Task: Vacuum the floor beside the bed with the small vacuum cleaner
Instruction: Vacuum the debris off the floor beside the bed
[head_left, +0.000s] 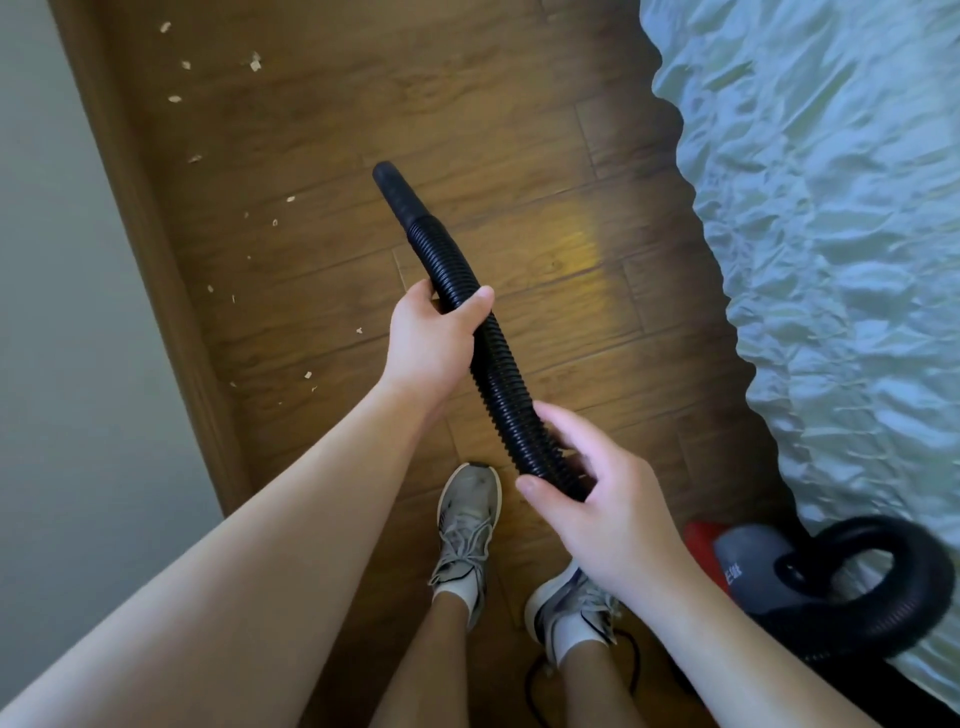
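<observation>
One black ribbed hose (498, 374) runs through two hands. The left hand (431, 343) is wrapped around it further up, thumb over the top and fingers curled beneath; the right hand (602, 514) grips it lower down, thumb on the near side and fingers round the far side. Beyond the left hand the hose ends in one smooth black nozzle (397, 195), raised above the wooden floor (363, 104) and pointing away from the person. Behind the right hand the hose curls in one loop at the lower right, next to the single small vacuum cleaner (737, 566), red and grey, which sits on the floor against the edge of the bed (831, 208) with its crumpled pale blue sheet. Roughly fifteen pale scraps (254, 63) lie scattered along the skirting board (140, 208) on the left; some are too small to count surely. Two grey trainers (467, 514) stand below the hands, and one black cord (530, 686) lies by the right foot
</observation>
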